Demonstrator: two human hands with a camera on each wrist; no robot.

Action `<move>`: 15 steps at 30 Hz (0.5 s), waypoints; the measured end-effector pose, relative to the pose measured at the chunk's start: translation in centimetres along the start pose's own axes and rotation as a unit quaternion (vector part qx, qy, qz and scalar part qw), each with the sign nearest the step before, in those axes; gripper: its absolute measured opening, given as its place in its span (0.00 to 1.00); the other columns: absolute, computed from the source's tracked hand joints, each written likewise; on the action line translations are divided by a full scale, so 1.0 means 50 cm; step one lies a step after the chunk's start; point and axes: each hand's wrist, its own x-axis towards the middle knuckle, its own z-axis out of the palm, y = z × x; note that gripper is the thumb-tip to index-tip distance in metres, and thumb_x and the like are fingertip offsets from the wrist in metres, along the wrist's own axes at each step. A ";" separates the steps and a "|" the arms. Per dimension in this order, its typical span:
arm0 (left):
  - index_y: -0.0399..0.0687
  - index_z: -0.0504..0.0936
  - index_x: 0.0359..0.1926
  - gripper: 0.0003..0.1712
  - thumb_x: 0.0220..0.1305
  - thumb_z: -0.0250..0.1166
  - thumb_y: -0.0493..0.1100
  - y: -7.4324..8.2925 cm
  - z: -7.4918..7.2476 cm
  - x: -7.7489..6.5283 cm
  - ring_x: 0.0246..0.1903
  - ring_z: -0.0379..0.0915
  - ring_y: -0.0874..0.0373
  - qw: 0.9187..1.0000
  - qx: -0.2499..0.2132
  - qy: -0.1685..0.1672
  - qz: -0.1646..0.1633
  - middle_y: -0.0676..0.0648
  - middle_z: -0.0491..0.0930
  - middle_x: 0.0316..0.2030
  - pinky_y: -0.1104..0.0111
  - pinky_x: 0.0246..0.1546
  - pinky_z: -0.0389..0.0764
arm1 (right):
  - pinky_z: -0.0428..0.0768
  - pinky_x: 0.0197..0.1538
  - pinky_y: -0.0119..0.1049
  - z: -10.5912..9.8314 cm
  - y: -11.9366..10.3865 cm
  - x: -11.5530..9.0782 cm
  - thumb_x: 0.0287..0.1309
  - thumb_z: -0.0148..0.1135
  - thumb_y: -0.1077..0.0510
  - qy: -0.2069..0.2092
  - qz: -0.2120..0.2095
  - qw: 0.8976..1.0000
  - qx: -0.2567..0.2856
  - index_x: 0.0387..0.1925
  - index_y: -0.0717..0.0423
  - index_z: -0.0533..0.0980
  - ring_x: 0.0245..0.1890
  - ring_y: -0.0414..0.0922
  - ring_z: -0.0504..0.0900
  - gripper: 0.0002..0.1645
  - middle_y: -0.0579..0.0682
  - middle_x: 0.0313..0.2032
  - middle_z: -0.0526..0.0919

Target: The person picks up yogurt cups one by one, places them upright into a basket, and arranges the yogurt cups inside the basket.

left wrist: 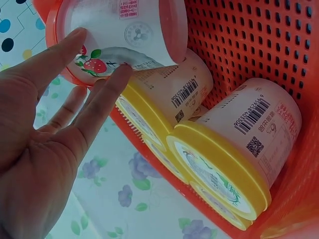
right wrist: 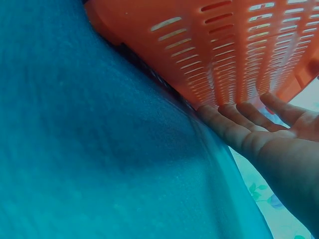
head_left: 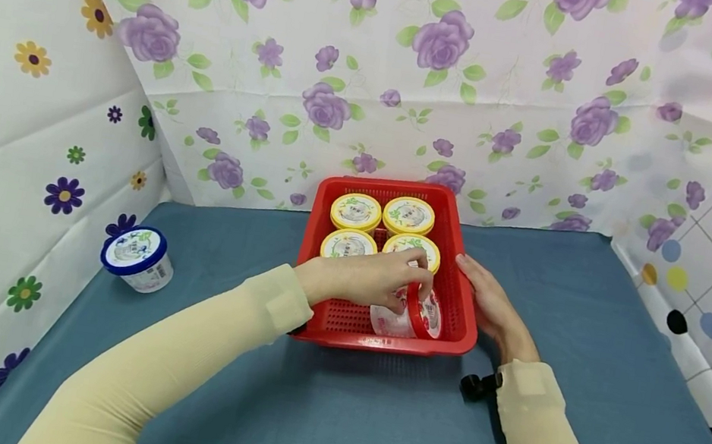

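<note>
In the head view a red plastic basket (head_left: 379, 343) stands on the table, with several yellow-lidded tubs (head_left: 356, 210) upright toward its back. My left hand (head_left: 368, 278) reaches in over the basket's left side and grips a red-lidded tub (head_left: 392, 323), which lies tilted in the front right corner. Strawberries are printed on this tub's wall (left wrist: 119, 35) in the left wrist view, where thumb and fingers touch it. Against the basket's right wall my right hand (head_left: 492, 304) rests with its fingers extended. The right wrist view shows those fingertips (right wrist: 207, 110) touching the slotted wall (right wrist: 199, 55) low down.
A blue-lidded tub (head_left: 139, 259) sits apart at the left edge of the blue tablecloth (head_left: 340, 419). Flowered sheeting (head_left: 349, 83) rises behind the basket, and patterned sheets flank both sides. A dark wrist strap device (head_left: 479, 386) is on the right wrist.
</note>
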 end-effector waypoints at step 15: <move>0.56 0.79 0.44 0.13 0.66 0.71 0.35 -0.011 -0.005 -0.026 0.44 0.73 0.60 1.000 -0.010 0.005 -0.023 0.52 0.68 0.57 0.74 0.43 0.79 | 0.86 0.52 0.44 0.001 0.000 0.001 0.80 0.47 0.37 0.015 0.011 1.000 -0.014 0.81 0.51 0.55 0.54 0.45 0.86 0.40 0.52 0.62 0.78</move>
